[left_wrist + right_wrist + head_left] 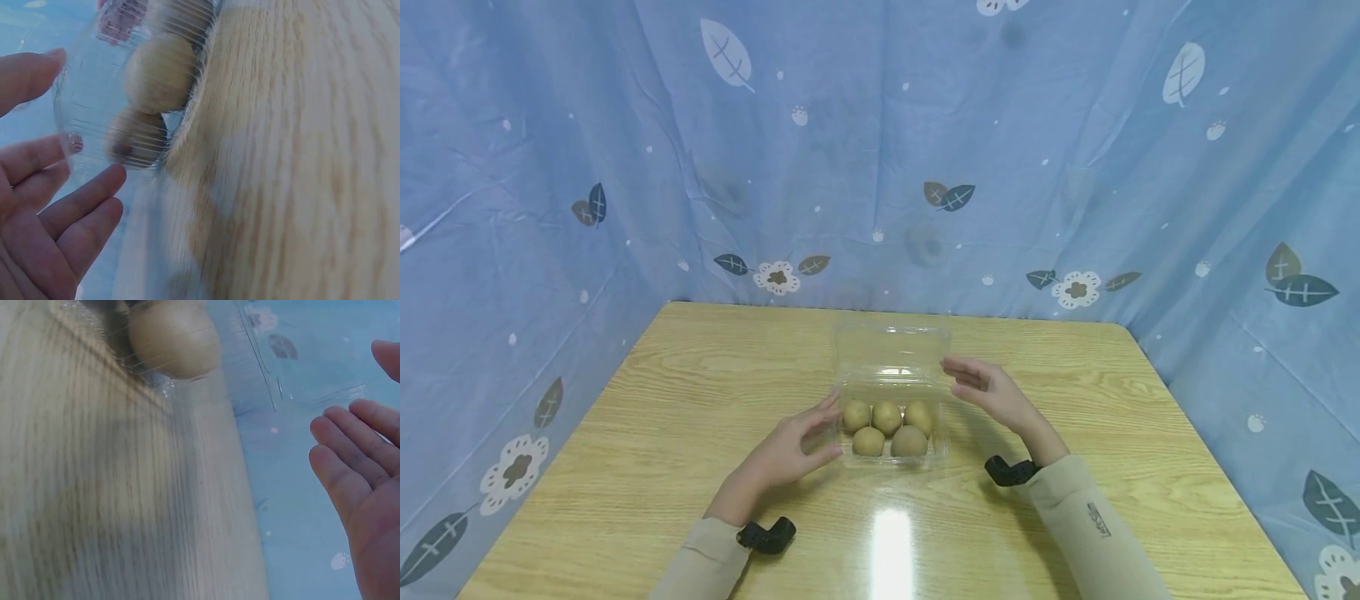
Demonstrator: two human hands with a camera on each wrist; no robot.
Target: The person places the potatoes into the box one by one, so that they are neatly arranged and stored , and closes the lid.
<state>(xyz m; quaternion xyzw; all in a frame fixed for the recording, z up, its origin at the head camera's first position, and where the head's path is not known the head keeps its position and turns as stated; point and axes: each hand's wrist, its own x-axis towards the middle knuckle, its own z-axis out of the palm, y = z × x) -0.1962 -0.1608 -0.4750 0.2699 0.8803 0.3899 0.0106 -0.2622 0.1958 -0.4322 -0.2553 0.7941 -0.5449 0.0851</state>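
A clear plastic clamshell box (844, 457) sits on the table, its hinged lid (891, 348) folded back behind it. In its base lie several round yellow-brown fruits (887, 418), two in the front row and three behind; their kind is unclear. My left hand (790, 447) is at the box's left side, thumb by the front corner and fingers further back. In the left wrist view the fingertips (112, 178) reach the clear wall, fairly straight. My right hand (996, 396) hovers right of the lid, fingers extended and holding nothing. The right wrist view shows its fingers (337, 469) apart from the box.
The wooden table (715, 358) ends at a blue patterned curtain (880, 150) that hangs behind it and along both sides. Each wrist wears a black device (767, 536). A bright reflection lies on the tabletop in front of the box.
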